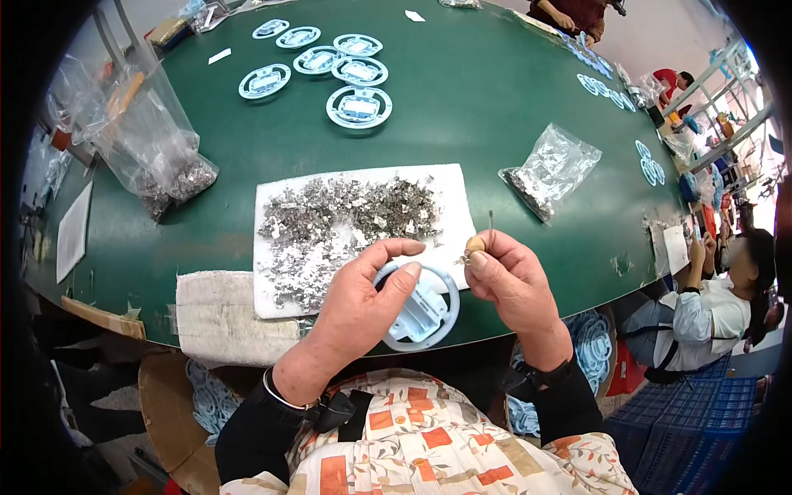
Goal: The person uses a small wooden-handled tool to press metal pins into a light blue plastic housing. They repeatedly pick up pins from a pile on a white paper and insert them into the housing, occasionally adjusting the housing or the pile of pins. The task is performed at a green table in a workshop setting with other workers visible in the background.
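Observation:
My left hand [359,289] grips the left side of a light blue plastic ring-shaped part [450,318] at the table's front edge. Its thumb and forefinger reach over the part, and the other fingers are hidden. Just right of that, my right hand [516,280] is closed on a tool with a thin metal shaft [492,221] and a tan rounded end [475,243]. A small shiny metal piece [464,259] shows at its fingertips. Behind both hands, many small metal clips [351,214] lie heaped on a white foam sheet [450,186].
Several blue ring parts [359,107] lie farther back on the green table [445,107]. Plastic bags of metal pieces stand left [177,165] and right [553,169]. A folded cloth [235,318] lies front left. Boxes of blue parts [592,351] flank me below; a person [709,305] sits at right.

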### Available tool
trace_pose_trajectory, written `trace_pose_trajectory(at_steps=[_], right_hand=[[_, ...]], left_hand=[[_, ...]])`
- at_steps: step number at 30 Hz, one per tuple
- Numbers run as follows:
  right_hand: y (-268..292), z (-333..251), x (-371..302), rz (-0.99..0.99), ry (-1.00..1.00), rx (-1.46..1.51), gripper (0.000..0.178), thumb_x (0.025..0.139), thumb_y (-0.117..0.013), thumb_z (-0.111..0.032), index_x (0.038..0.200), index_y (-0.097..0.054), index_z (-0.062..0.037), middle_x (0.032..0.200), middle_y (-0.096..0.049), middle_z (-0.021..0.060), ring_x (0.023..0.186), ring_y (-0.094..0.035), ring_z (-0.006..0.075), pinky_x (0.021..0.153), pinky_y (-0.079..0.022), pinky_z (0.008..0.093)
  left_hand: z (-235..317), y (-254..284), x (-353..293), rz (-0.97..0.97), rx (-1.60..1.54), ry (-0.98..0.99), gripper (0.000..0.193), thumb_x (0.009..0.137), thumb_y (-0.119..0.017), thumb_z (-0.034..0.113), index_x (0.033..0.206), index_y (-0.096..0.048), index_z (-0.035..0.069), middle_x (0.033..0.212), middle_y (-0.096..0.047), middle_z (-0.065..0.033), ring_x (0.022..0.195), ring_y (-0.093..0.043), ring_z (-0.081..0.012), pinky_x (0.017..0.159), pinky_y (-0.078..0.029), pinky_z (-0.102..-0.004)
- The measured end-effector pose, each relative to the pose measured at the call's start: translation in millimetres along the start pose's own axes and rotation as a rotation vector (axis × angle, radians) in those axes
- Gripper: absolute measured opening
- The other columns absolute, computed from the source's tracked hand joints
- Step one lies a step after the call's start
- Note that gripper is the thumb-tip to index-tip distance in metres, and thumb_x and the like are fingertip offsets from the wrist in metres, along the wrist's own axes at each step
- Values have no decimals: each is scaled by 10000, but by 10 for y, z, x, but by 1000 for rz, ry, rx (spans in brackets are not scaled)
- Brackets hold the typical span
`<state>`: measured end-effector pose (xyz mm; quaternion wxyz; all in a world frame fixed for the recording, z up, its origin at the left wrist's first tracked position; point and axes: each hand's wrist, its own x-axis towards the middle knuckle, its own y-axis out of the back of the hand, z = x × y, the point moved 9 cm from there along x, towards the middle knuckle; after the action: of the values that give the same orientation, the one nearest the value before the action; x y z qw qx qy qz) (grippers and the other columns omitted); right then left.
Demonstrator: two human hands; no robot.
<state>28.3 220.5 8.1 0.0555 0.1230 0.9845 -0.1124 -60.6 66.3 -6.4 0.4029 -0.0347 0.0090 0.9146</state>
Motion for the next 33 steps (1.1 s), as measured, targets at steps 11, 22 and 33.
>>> trace_pose_trajectory(at_steps=[11, 22, 33], right_hand=[[1, 209, -192, 38, -36, 31, 263, 1058, -600, -189, 1233, -606, 8, 954, -531, -60, 789, -431, 17, 703, -383, 177], [-127, -1, -266, -186, 51, -363, 121, 1033, -600, -100, 1051, -631, 15, 1004, -540, -30, 825, -456, 42, 709, -403, 224], [-38, 127, -244, -52, -16, -116, 172, 1043, -614, -143, 1097, -641, 18, 919, -542, -51, 755, -447, 31, 657, -385, 195]], left_hand=[[58, 43, 35, 104, -353, -1, 309, 1110, -438, 141, 1385, -444, 0, 1214, -604, -88, 1027, -619, -94, 814, -549, -242], [65, -120, 10, -219, -114, 122, 463, 958, -724, 154, 1355, -541, 1, 1148, -659, -52, 1012, -615, -85, 883, -527, -251], [-66, -127, -23, -121, -323, 224, 486, 945, -777, 202, 1353, -583, 20, 1139, -689, -55, 1008, -634, -96, 863, -534, -254]])
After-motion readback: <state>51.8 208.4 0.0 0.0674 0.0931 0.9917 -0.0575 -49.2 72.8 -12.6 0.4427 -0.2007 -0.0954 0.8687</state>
